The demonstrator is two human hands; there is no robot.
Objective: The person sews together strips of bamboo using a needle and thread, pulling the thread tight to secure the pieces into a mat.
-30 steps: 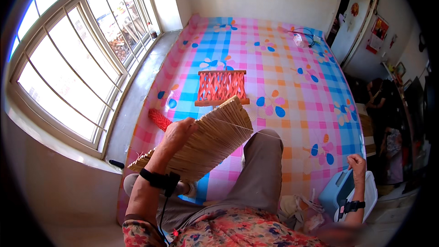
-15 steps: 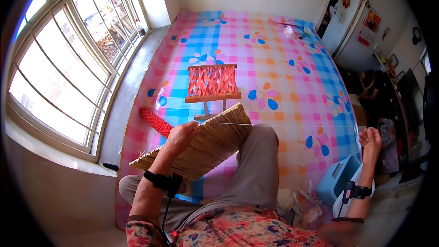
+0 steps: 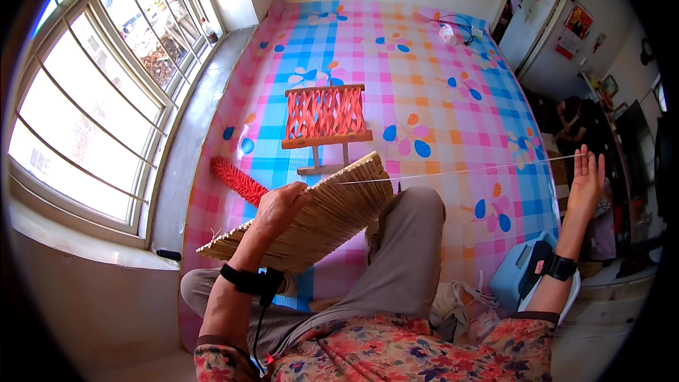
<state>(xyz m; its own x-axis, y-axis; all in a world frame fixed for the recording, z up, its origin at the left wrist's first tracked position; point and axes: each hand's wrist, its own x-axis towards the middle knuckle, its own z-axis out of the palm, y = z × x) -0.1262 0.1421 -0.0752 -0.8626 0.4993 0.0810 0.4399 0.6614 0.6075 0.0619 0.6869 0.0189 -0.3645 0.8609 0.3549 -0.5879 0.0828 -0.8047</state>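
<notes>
My left hand (image 3: 279, 209) grips the top edge of a tilted mat of thin tan sticks (image 3: 325, 223) resting by my bent knee (image 3: 417, 226). A thin white thread (image 3: 488, 166) stretches taut from the mat to my raised right hand (image 3: 585, 184), whose fingers are stretched upward with the thread at their tips; whether it is looped round them I cannot tell. Just beyond the mat stands a wooden frame (image 3: 325, 138) laced with red-orange strips (image 3: 324, 112). A bristly red roll (image 3: 233, 177) lies left of my left hand.
A pink and blue checked sheet (image 3: 460, 134) covers the raised platform beside a barred window (image 3: 99, 99) and sill (image 3: 198, 120). Blue container (image 3: 515, 276) sits at my right, bundled pale cloth (image 3: 456, 304) beside me, cables (image 3: 463, 28) at the far end. A person (image 3: 571, 124) is at the right.
My right hand has risen and moved outward to the right, its fingers straightening, drawing out the thread, which now slopes upward. My left hand and the mat stay nearly in place.
</notes>
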